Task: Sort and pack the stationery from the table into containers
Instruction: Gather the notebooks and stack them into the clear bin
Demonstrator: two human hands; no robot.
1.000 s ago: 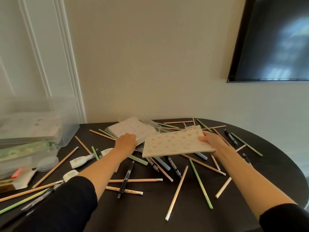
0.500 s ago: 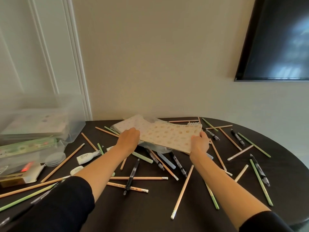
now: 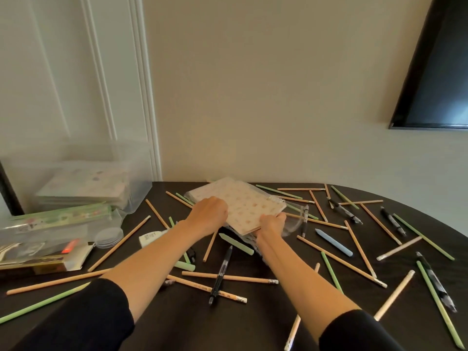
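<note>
Dark table [image 3: 240, 328], clear container [image 3: 136, 188] at its far left corner, spotted notebook [image 3: 250, 206] beside it.
The notebook lies near the table's far edge among scattered pencils [image 3: 240, 278]; my left hand [image 3: 209, 215] curls over its left edge, my right hand [image 3: 272, 222] pinches its near corner.

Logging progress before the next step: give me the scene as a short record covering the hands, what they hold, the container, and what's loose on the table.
left hand: curled over the left edge of the notebook
right hand: grips the notebook's near corner
notebook: spotted cover, spiral-bound, lying on another one
clear bin: far left of the table, with stacked notebooks inside
loose on the table: wooden pencils, green pencils, black pens
</note>
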